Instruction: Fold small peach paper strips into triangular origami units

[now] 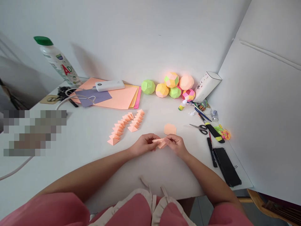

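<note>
Between my two hands is a small folded piece of peach paper [161, 143]. My left hand [146, 144] pinches its left end between thumb and fingers. On the other end, my right hand [175, 144] is closed with thumb and fingertips. Just beyond my right hand lies a small stack of peach paper squares [170, 128]. To the left, folded peach paper units [118, 127] stand nested in a long curved row. A shorter row of the same units [137, 120] sits beside it.
Paper balls [171, 80] are piled against the wall. Coloured sheets [117, 97] lie under a white power bank [110, 85], near a bottle [57, 61]. At right are scissors [199, 127], a cutter knife [214, 132], a glue bottle [182, 104] and a black phone [227, 167].
</note>
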Demonstrator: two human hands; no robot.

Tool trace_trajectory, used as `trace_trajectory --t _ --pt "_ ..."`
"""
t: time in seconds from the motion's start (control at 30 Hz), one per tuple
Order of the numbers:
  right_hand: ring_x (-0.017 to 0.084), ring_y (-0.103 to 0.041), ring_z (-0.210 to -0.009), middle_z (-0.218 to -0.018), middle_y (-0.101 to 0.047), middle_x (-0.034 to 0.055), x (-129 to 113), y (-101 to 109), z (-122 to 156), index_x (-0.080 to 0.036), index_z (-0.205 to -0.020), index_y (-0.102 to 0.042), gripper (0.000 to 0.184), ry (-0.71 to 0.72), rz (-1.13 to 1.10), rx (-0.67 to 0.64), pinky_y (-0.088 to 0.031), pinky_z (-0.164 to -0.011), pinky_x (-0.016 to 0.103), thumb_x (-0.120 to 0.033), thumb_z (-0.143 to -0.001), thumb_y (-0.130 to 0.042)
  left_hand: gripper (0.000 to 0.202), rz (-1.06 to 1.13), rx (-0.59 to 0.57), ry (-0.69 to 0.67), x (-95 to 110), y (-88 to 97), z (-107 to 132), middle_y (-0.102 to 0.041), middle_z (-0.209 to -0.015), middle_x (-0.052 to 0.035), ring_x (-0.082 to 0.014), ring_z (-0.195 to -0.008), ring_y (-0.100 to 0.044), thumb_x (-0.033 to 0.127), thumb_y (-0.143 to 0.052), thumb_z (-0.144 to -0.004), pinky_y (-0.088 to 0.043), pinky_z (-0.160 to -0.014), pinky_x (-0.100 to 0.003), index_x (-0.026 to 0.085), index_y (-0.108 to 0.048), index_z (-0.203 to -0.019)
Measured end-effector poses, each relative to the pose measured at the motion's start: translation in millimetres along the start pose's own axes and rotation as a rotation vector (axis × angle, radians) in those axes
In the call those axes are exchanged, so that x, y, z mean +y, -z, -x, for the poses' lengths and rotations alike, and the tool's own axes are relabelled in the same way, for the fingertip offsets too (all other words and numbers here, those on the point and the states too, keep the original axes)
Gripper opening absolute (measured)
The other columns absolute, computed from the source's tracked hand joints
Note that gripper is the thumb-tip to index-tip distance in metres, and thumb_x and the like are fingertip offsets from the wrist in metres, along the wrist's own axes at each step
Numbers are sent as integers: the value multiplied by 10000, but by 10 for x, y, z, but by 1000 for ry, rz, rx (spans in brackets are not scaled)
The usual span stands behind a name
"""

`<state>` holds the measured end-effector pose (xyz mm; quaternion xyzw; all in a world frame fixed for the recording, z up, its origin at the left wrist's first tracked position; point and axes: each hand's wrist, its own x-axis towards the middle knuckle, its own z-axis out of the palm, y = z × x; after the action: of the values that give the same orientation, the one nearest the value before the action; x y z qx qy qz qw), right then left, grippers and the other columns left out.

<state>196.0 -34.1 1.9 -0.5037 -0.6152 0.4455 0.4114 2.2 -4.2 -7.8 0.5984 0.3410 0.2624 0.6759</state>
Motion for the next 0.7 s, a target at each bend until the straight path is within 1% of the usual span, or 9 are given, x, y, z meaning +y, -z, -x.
trace_trajectory --t 0.1,0.2,0.27,0.33,0.43,0.5,0.6,0.7 --pt "147 -565 -714 -787 -610 36 -10 -23 0 -178 -777 -622 177 51 44 30 -465 -638 267 -347 -796 -573 356 18 18 20 -11 10 -13 -522 -573 18 -104 -537 -487 462 -596 -736 -400 -526 -235 140 -598 -890" --pt "163 -599 -784 -886 -637 52 -2 -52 8 -189 -901 -625 192 65 64 16 -489 -691 284 -328 -769 -614 331 25 15 17 -10 -4 -10 -549 -617 13 -93 -540 -483 450 -606 -728 -386 -506 -219 149 -605 -866" --pt "171 -622 -779 -875 -668 52 14 -64 16 -196 -928 -647 205 52 82 -22 -500 -699 296 -328 -775 -614 318 30 12 8 -9 -19 -5 -558 -643 10 -87 -539 -475 442 -608 -726 -375 -491 -210 150 -603 -851" --pt "178 -642 -749 -823 -693 46 37 -67 22 -200 -906 -676 198 39 81 -37 -508 -684 301 -340 -785 -605 311 35 13 4 -9 -30 -4 -552 -645 11 -81 -536 -467 431 -609 -731 -366 -484 -205 147 -600 -856" --pt "186 -659 -722 -767 -708 42 73 -60 26 -199 -897 -694 212 9 32 -9 -515 -682 307 -356 -784 -607 341 28 32 26 -1 -32 -10 -546 -625 19 -76 -524 -464 417 -615 -735 -366 -484 -203 148 -592 -942" --pt "188 -657 -724 -765 -709 45 89 -53 25 -196 -889 -698 218 1 24 13 -516 -682 307 -363 -779 -611 359 20 38 34 11 -27 -14 -540 -595 27 -77 -514 -466 415 -621 -732 -375 -487 -205 151 -591 -974" --pt "175 -638 -688 -782 -705 46 88 -48 20 -198 -871 -709 220 -2 49 30 -510 -632 290 -371 -777 -609 347 33 41 28 23 -19 -20 -559 -607 17 -81 -519 -483 425 -631 -720 -393 -493 -212 152 -610 -934" --pt "147 -599 -610 -738 -693 36 68 -48 17 -202 -862 -720 224 -3 71 19 -483 -555 259 -373 -781 -600 331 50 70 24 10 -12 -30 -568 -618 9 -83 -516 -492 435 -652 -696 -403 -492 -217 149 -618 -860"
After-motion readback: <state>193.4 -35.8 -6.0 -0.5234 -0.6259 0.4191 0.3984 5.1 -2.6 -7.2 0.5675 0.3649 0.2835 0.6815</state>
